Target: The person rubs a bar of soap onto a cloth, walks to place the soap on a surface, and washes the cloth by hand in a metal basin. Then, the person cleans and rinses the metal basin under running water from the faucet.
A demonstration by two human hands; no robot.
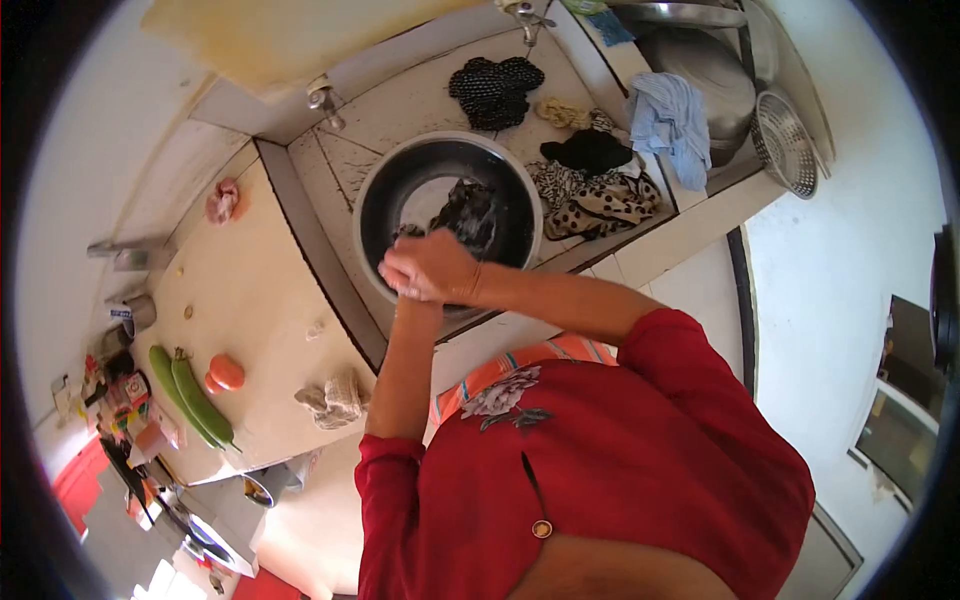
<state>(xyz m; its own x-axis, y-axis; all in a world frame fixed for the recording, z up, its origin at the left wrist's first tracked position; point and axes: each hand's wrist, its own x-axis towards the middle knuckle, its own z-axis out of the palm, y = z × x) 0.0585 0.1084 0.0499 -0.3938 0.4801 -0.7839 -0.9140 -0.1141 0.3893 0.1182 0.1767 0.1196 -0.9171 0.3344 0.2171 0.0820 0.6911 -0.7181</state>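
Note:
My right hand is closed over the near rim of a round metal basin, its fingers curled together. A dark wet cloth bunches up inside the basin, directly beyond the knuckles, and appears gripped there. Under and against the right hand lies my left hand, mostly covered, so its fingers do not show. On the sink floor beside the basin are a black cloth with white dots, a plain black cloth and a leopard-print cloth.
Two taps, one left and one right, overhang the tiled sink. On the left counter lie long green vegetables, tomatoes and a crumpled cloth. A blue cloth, large pots and a strainer are at right.

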